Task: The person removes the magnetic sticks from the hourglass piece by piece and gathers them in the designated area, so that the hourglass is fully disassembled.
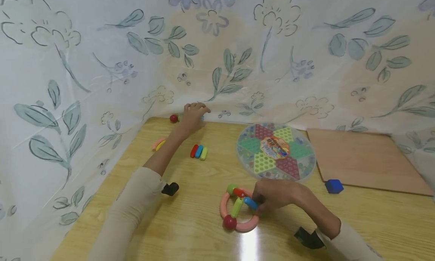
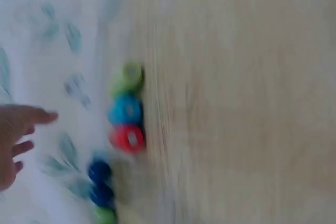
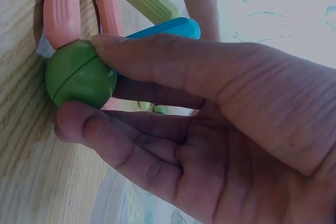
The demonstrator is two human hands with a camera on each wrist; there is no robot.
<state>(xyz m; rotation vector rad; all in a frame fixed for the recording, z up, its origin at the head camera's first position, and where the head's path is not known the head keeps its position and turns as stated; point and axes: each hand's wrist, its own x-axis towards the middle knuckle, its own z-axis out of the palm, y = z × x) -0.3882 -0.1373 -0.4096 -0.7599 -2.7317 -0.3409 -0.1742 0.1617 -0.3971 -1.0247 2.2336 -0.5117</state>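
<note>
In the right wrist view, my right hand (image 3: 210, 108) pinches a green ball (image 3: 79, 74) between thumb and fingers. The ball joins a pink curved piece (image 3: 63, 9) of a toy ring. In the head view this ring (image 1: 247, 226) lies on the table with a red ball (image 1: 230, 222), a yellow-green rod (image 1: 237, 207) and a blue rod (image 1: 251, 203) attached. My left hand (image 1: 193, 117) reaches over the far left table edge, fingers loosely extended, holding nothing. Near it are blurred green, blue (image 2: 126, 109) and red (image 2: 127, 139) toy pieces and dark blue balls (image 2: 101, 182).
Red, blue and yellow-green rods (image 1: 203, 153) lie at centre left, near pink and yellow curved pieces (image 1: 158, 144). A round Chinese checkers board (image 1: 244, 155) sits behind the ring. At right are a brown board (image 1: 367, 159) and a blue block (image 1: 334, 186). Flowered cloth (image 1: 217, 42) borders the table.
</note>
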